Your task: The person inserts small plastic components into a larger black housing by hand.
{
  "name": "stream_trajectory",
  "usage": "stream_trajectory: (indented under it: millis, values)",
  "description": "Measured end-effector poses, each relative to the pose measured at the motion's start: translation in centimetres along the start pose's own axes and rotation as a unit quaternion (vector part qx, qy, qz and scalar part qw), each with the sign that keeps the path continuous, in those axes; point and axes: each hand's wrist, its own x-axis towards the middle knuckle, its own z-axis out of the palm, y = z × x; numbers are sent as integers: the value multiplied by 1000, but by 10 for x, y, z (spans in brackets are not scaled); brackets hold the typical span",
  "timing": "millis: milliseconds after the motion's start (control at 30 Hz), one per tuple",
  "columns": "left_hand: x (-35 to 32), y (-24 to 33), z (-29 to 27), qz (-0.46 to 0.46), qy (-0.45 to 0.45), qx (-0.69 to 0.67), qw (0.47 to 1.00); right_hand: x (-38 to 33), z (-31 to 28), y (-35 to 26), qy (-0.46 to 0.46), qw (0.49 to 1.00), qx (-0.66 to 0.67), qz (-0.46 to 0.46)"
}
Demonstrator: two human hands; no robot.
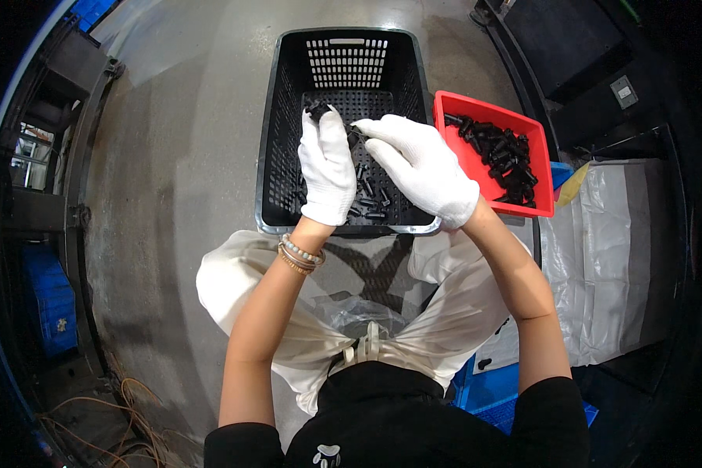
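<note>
Over the black slotted plastic crate, the white-gloved left hand was closed on a small black plastic part (probably being fitted), and the white-gloved right hand pinched another; alignment seemed needed.

The black crate is open at the top, so entry from above is free; its perforated walls shut off the sides, and both gloved hands — left hand, right hand — fill the middle of it, over loose black parts on its floor; the red tray stands just beside the right wall, open-topped too; left of the crate the concrete floor lies bare up to the dark frame.
</note>
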Motion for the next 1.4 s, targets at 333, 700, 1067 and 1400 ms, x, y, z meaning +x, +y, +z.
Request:
stream_trajectory:
  millis: [333, 700, 1067, 1400]
  values:
    - [-2, 17, -4, 69, 24, 27, 997, 1, -2, 2, -21, 999, 41, 16]
    - [6, -1, -2, 264, 66, 186, 944, 0, 1, 10, -24, 985, 124, 117]
    - [6, 0, 2, -44, -71, -43, 996, -12, -71, 170, -40, 937, -258, 232]
    - [4, 12, -15, -130, -183, -50, 973, -118, -104, 260, -132, 793, -173, 569]
